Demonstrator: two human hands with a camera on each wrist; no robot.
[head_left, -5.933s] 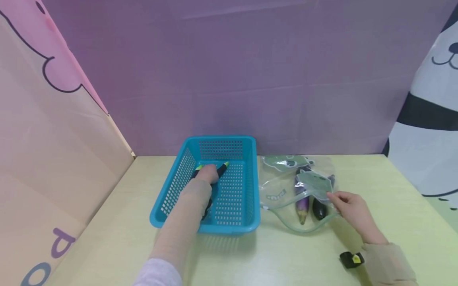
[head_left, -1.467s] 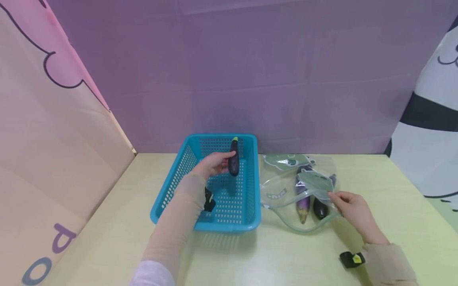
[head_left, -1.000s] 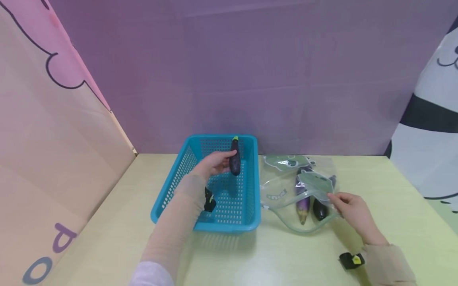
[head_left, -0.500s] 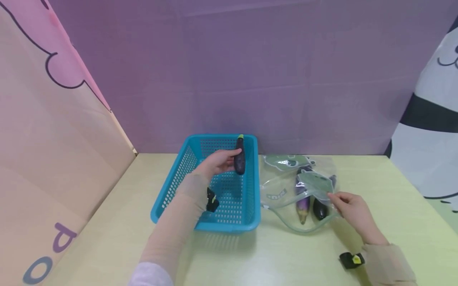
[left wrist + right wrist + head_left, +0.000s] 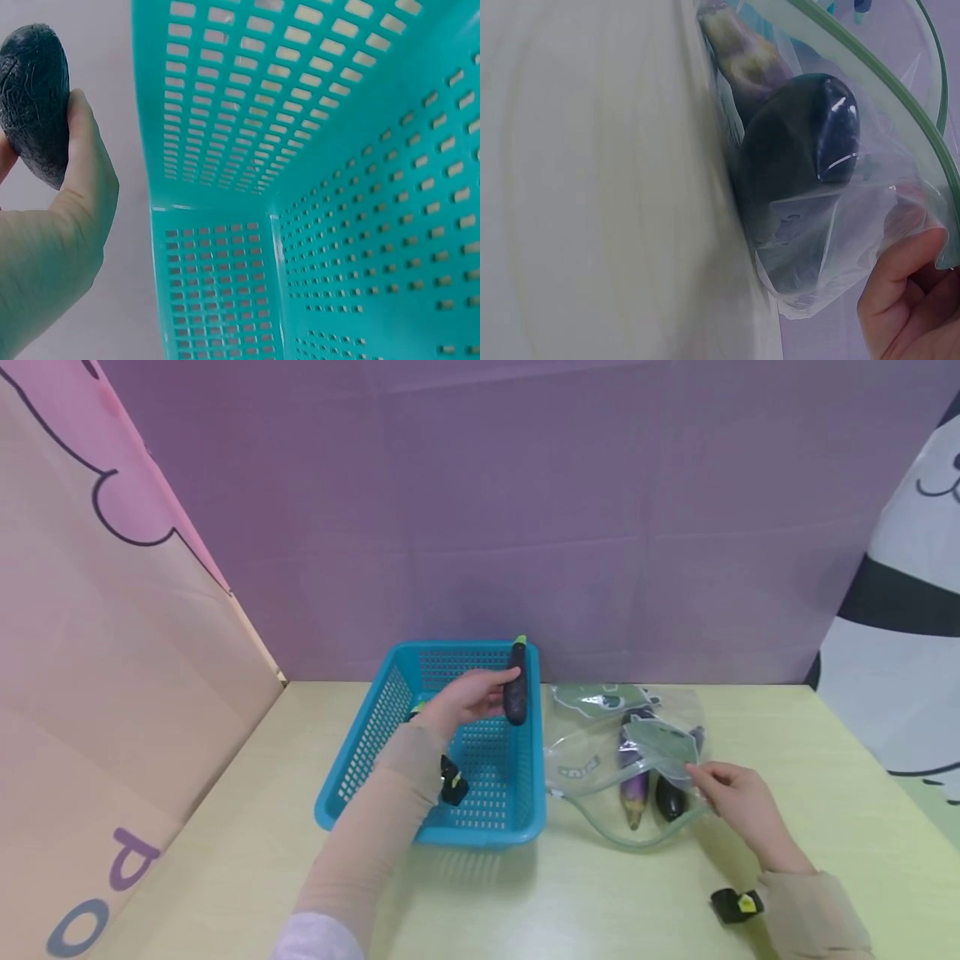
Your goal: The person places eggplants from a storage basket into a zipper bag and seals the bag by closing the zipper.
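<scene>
My left hand (image 5: 472,695) grips a dark eggplant (image 5: 515,695) with a green tip, held upright over the right side of the blue basket (image 5: 480,837). In the left wrist view its wrinkled blunt end shows beside the basket wall. Between thumb and fingers of my right hand (image 5: 738,806) is the edge of a clear zip bag (image 5: 573,747), its green-edged mouth spread toward me. Inside the bag lie a purple eggplant (image 5: 634,789) with a pale end and a glossy dark eggplant (image 5: 671,799). Another green-tipped eggplant (image 5: 417,709) sits in the basket, mostly hidden behind my left arm.
The basket and bag lie side by side on a pale wooden table (image 5: 585,910). A purple backdrop (image 5: 480,527) rises behind them. Small black devices sit at my left wrist (image 5: 453,781) and right wrist (image 5: 737,906).
My left hand has reached into the basket, lifted an eggplant out, and is moving it rightward toward the basket's right rim. My right hand has kept its hold on the bag.
</scene>
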